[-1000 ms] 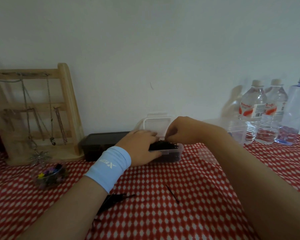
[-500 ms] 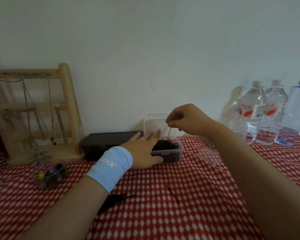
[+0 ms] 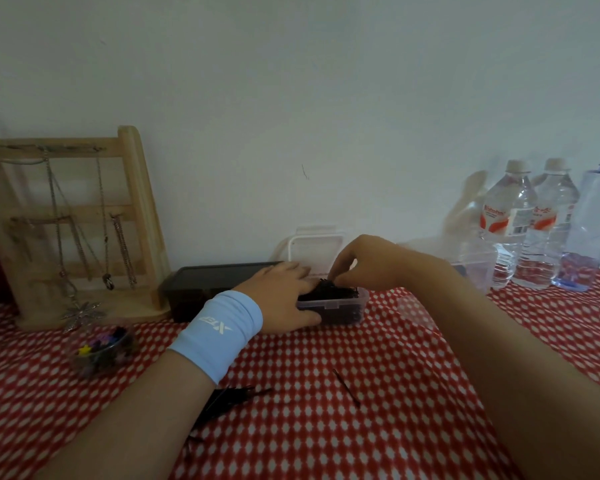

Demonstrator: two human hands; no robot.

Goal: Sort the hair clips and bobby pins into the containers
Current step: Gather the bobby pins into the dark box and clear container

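A small clear container (image 3: pixel 347 306) heaped with black bobby pins (image 3: pixel 336 292) stands at the back of the table, its lid (image 3: pixel 315 245) open against the wall. My left hand (image 3: pixel 279 301), with a blue wristband, grips the container's left end, thumb along the front wall. My right hand (image 3: pixel 369 261) reaches down from the right, and its fingertips pinch into the pile of pins. One loose bobby pin (image 3: pixel 346 388) lies on the red checked cloth. A small bunch of bobby pins (image 3: pixel 234 396) pokes out from under my left forearm. A round clear bowl (image 3: pixel 101 349) at the left holds colourful hair clips.
A black box (image 3: pixel 205 280) sits behind my left hand. A wooden jewellery stand (image 3: pixel 80 223) with necklaces is at the back left. Another clear container (image 3: pixel 477 268) and three water bottles (image 3: pixel 510 223) stand at the back right.
My right hand rose above the container half a second ago and has come back down into the pins. My left hand's fingers, briefly straightened, are back over the container's rim.
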